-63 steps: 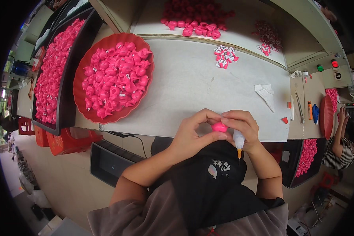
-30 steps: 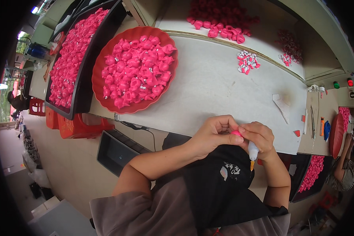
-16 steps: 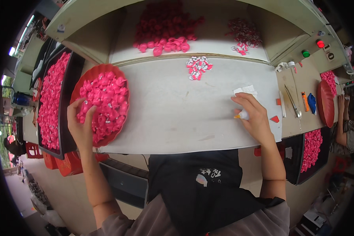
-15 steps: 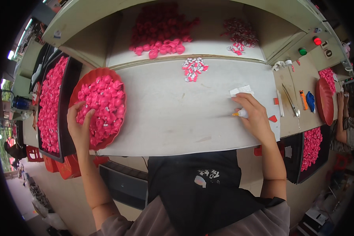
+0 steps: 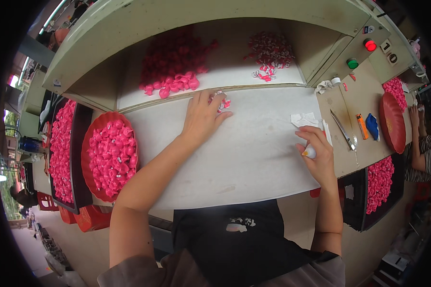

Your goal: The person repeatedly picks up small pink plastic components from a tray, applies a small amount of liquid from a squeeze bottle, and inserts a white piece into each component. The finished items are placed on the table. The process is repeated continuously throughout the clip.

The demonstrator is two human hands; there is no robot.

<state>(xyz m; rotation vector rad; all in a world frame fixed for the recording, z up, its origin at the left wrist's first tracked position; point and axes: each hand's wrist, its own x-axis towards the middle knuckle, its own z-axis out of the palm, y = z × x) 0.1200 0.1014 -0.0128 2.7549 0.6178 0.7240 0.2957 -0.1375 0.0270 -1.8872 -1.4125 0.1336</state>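
Note:
My left hand (image 5: 203,117) reaches over a small pile of pink-and-white pieces (image 5: 225,104) near the back of the white work sheet (image 5: 234,153). Its fingers are stretched out and the thumb stands apart; they partly cover the pile. In my right hand (image 5: 318,155) is a small white squeeze bottle (image 5: 310,152) with a yellowish nozzle, gripped at the sheet's right side. A folded white tissue (image 5: 302,119) lies just beyond that hand. At the left stands a red scalloped tray (image 5: 85,158) heaped with glossy pink pieces (image 5: 112,155).
The raised shelf holds a pink heap (image 5: 177,82) and a pink-and-white heap (image 5: 268,52). Tweezers (image 5: 342,128), an orange tube (image 5: 362,126) and a blue object (image 5: 372,127) lie right. Dark crates (image 5: 84,158) flank the bench. Another person's arm (image 5: 416,148) shows far right.
My left hand has gone from the red tray to the small pink-and-white pile. The right hand keeps the bottle, its nozzle turned from pointing left to upward. The whole view has shifted.

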